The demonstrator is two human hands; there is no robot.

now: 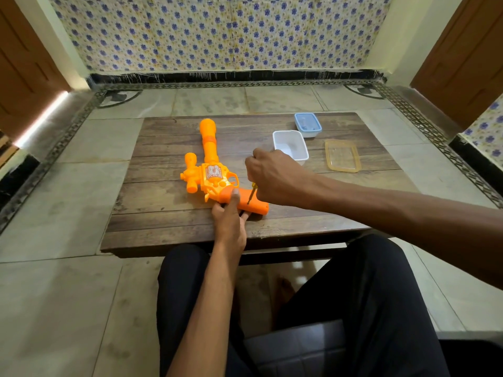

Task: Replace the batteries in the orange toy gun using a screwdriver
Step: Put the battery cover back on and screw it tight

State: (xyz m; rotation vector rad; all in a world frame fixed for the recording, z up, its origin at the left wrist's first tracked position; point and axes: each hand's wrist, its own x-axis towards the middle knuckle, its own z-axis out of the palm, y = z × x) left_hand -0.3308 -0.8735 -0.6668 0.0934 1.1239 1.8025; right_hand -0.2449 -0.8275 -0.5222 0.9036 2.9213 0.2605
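Gripping the screwdriver [253, 190] in your curled right hand [272, 176], you held its tip on the handle of the orange toy gun [215, 175]; left hand [230, 222] clasped that handle, thumb on top.

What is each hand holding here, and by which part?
Right hand grips the screwdriver by its yellow handle. Left hand holds the orange toy gun at its handle, thumb on top.

Gun [215, 171] (on table [163, 191]) left of tub [297, 142]

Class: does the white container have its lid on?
No, the white container stands open, with a yellowish lid lying on the table beside it.
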